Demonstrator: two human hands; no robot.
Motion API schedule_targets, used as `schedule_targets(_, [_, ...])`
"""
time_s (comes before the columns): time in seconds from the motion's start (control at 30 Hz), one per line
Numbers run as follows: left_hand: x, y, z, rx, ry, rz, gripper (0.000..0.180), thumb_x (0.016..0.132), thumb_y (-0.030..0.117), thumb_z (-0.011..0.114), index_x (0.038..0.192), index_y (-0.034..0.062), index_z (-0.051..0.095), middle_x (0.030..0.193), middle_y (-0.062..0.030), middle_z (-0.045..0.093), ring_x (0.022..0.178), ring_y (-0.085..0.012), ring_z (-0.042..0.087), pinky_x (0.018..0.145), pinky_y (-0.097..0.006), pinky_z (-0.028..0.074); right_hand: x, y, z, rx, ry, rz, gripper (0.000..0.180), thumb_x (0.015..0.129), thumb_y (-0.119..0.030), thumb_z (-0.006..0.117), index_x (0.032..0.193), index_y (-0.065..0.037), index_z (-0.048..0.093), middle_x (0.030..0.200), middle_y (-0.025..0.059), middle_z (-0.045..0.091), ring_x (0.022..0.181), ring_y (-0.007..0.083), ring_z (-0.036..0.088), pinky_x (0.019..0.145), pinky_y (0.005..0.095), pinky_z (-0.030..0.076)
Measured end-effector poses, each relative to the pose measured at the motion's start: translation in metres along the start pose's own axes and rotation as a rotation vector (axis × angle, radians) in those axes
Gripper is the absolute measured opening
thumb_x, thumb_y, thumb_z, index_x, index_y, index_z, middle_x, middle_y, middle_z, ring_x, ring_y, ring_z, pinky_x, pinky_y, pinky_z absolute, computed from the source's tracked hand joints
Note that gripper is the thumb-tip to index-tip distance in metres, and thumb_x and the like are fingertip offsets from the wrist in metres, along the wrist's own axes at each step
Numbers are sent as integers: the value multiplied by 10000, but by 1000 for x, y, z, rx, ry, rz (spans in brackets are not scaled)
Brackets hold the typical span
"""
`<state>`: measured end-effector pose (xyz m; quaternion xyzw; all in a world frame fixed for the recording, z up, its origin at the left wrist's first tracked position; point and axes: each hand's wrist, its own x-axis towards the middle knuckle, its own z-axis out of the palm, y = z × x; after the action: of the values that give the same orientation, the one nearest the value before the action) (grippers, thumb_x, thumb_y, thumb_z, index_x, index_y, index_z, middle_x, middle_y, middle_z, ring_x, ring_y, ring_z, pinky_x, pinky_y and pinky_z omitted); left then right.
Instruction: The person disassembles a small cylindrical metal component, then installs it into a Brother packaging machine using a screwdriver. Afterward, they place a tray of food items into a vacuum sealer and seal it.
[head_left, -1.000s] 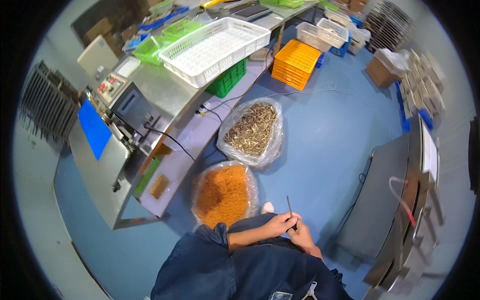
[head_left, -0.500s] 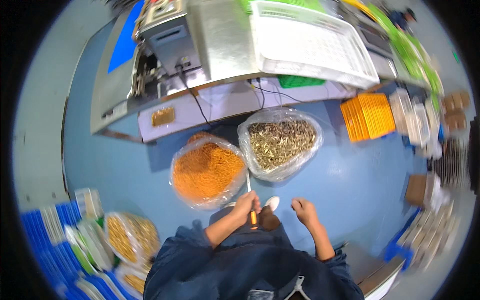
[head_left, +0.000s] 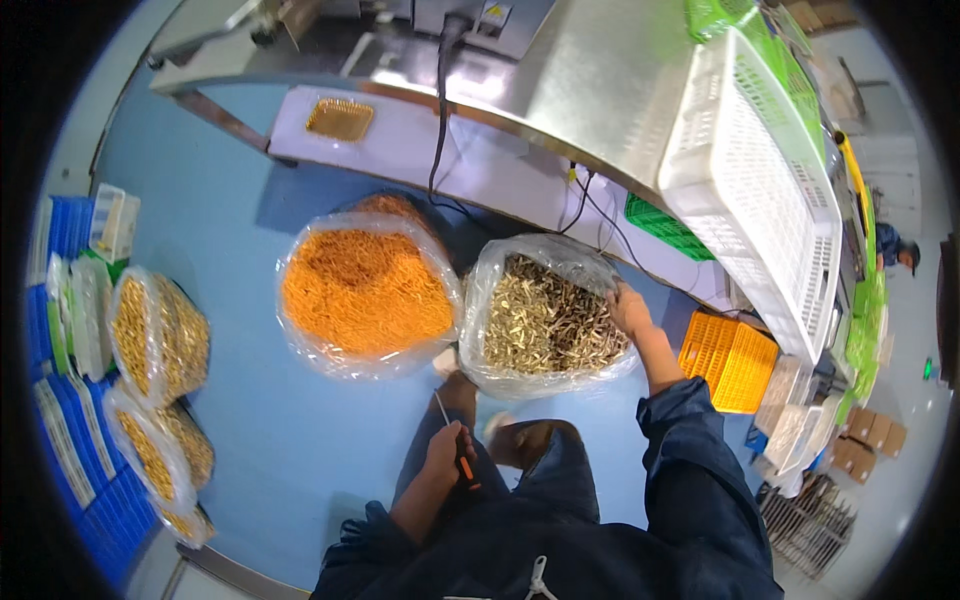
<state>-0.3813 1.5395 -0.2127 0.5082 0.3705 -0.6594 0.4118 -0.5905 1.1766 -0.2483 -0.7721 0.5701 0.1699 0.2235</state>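
A person in dark blue sleeves stands over two plastic bags on a blue floor. The left hand [head_left: 447, 450], at lower center of the frame, is clamped around a screwdriver [head_left: 467, 469], its orange-and-black handle pointing down and its metal shaft up toward the upper left. The right hand [head_left: 630, 310], right of center, touches the rim of the clear bag [head_left: 485, 275] filled with brown and pale strips [head_left: 545, 320]; whether its fingers pinch the plastic (they are partly hidden) cannot be told. Just beside it, left of center, sits a bag [head_left: 350, 368] of orange shreds [head_left: 390, 310]. A metal table [head_left: 590, 90] crosses the top of the frame, with a white crate [head_left: 690, 175] at upper right and a gold tray [head_left: 341, 119] on the shelf [head_left: 390, 165] below. An orange crate [head_left: 728, 360] stands at right; more filled bags [head_left: 180, 340] line the left.
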Motion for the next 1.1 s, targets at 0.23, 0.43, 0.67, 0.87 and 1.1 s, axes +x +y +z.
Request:
schedule_targets(0.23, [116,-14,29,-134,-69,106,150,870,208,502,802,75,507,628,-37,490,507,-170,477,512,-329,430,156,48,32,-204,44,-76,479,888,-316,462,1299,-79,393,1087,249,575,987,394,568,855,465,447])
schedule_targets(0.43, [154,-41,61,-473,-146,141,162,870,240,512,827,84,500,642,-15,462,542,-156,459,569,-325,414,290,84,74,-313,158,-161,564,881,-349,471,1328,-32,339,1161,301,500,1048,417,516,909,464,414])
schedule_targets(0.67, [167,-92,123,-600,-27,194,214,890,253,477,771,76,483,628,-29,449,533,-169,452,588,-322,419,424,153,103,-420,416,-245,596,889,-396,426,1369,-68,294,1160,279,511,1042,423,522,929,466,400])
schedule_targets(0.87, [183,-108,160,-614,62,117,210,885,230,478,759,62,482,642,-42,464,546,-166,473,593,-317,439,460,148,103,-482,257,-311,591,889,-356,446,1398,-115,267,1051,254,566,984,416,543,871,493,409])
schedule_targets(1.1, [188,-102,170,-639,99,156,157,882,189,472,783,70,495,656,-39,469,561,-169,481,597,-317,443,445,146,85,-542,264,-420,483,898,-254,470,1353,-134,363,943,238,603,882,393,585,782,460,470])
